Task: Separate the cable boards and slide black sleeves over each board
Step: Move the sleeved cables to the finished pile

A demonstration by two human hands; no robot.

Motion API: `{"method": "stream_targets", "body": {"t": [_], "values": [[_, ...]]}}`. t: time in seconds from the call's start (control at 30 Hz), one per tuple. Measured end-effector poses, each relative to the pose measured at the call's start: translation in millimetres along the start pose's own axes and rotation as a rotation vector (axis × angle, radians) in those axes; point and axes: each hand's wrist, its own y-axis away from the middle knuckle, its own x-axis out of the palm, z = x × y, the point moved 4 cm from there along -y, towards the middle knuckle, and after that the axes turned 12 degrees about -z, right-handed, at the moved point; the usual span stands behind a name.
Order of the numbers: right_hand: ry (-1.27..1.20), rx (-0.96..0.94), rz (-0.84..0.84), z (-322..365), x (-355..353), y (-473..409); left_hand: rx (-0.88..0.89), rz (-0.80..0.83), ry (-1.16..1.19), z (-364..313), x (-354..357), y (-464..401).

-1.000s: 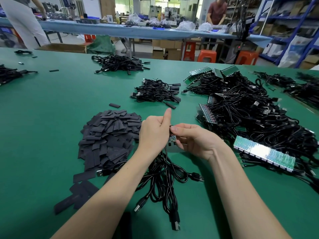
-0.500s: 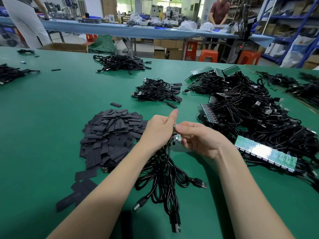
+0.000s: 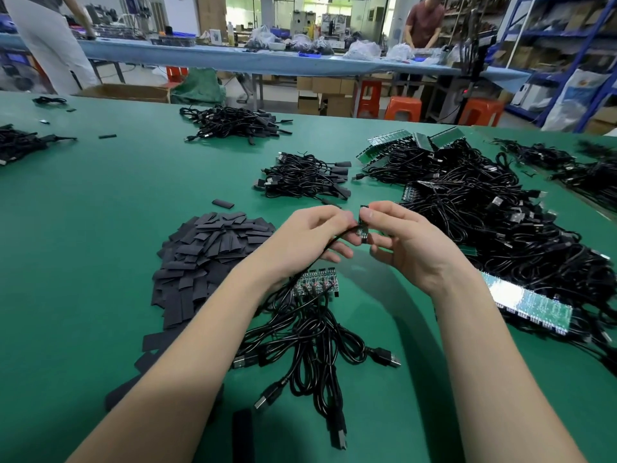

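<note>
2 bare forearms (image 3: 187,355); no sleeves, gloves, rings or watch visible on either.

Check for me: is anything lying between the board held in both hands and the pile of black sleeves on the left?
Nothing visible blocks it. The single board is pinched between the left hand and right hand above the table. The sleeve pile sits just left of the left hand, beside it.

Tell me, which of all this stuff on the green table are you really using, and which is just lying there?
In use: small board pinched by right hand; its cable held by left hand; board strip; black sleeves pile.

Lying about: far cable bundle; orange stools.
</note>
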Motion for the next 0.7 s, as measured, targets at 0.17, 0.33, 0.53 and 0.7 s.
{"method": "stream_targets", "body": {"t": [0.17, 0.33, 0.53, 0.7], "values": [[-0.073, 0.034, -0.137, -5.1, -1.8, -3.1, -0.089, -0.092, 0.115, 5.2, 6.2, 4.4], [-0.15, 0.016, -0.177, -7.8, 1.9, -6.5, -0.196, -0.172, 0.272, 5.6, 12.0, 2.7], [-0.179, 0.019, -0.235, -18.6, 10.4, -7.9, -0.197, -0.248, 0.362, 13.7, 12.0, 3.7], [-0.246, -0.003, -0.305, -30.6, 18.8, -8.7, -0.197, -0.228, 0.435, 21.2, 16.7, 4.5]]}}
